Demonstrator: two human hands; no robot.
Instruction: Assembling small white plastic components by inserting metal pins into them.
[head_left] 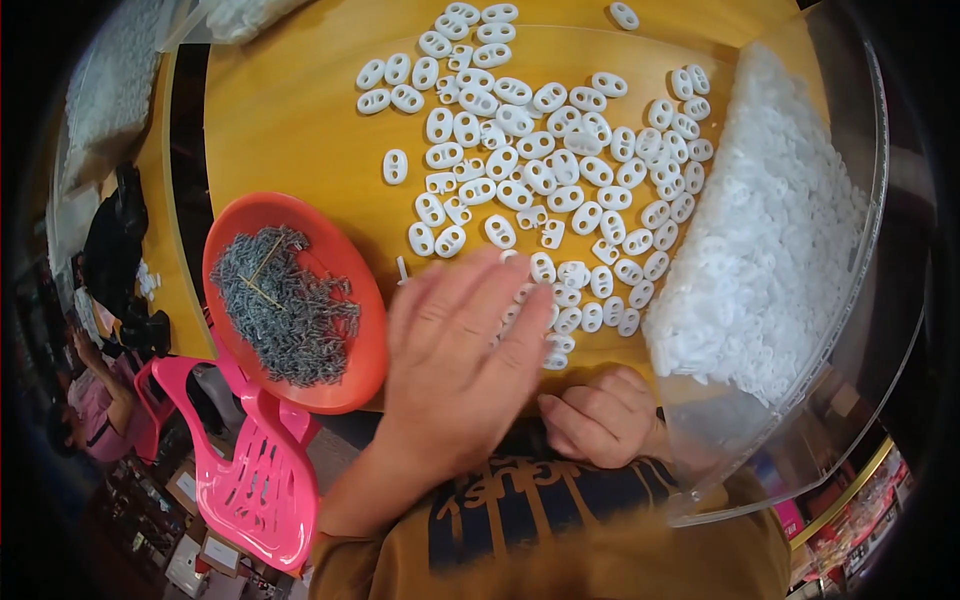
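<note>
Many small white oval plastic pieces [515, 195] with two holes, like cord-lock parts, lie spread over the yellow table [290, 120]. My left hand [450, 350] is over the near left edge of this spread, back up, its fingers stretched out and the thumb apart. It covers some pieces, and its fingertips are slightly blurred. By the table's near edge, my right hand [605, 415] is curled, fingers pressed together; whatever they hold is hidden. An orange-red bowl [372, 350] of small grey metal parts that look like springs [290, 310] stands left of my left hand.
A clear plastic bin [860, 400] heaped with white pieces [760, 230] stands close on the right. Pink plastic chairs [260, 490] are beside the table at lower left. Another clear container [185, 30] is at the far left. A person [110, 400] sits farther left.
</note>
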